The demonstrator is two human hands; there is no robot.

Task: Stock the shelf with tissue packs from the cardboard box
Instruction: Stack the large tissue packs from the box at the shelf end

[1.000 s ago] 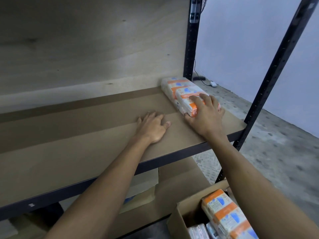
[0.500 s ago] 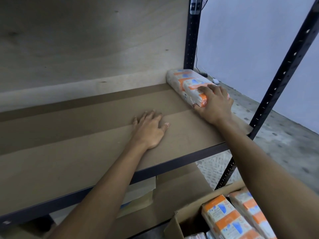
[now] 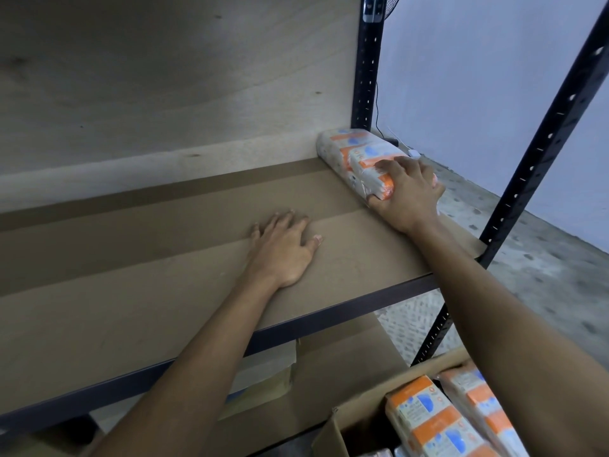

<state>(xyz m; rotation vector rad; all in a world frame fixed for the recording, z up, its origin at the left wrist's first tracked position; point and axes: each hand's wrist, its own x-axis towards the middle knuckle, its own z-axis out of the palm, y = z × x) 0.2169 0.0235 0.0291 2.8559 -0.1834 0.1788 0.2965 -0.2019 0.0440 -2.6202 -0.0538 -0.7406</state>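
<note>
Since a second ago the tissue pack [image 3: 357, 158] has slid deeper along the shelf [image 3: 138, 291] to its far right corner, long axis running front to back, far end by the back board beside the black post [image 3: 366, 77]. Right hand [image 3: 410, 189] caps its near end, fingers [image 3: 389, 164] curled over it, thumb underneath; left hand [image 3: 283, 249] lies flat and spread, well left. More packs wait in the cardboard box [image 3: 342, 433] below, nearer the right arm.

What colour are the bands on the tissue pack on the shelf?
Orange bands with blue marks on the tissue pack; head view.
</note>
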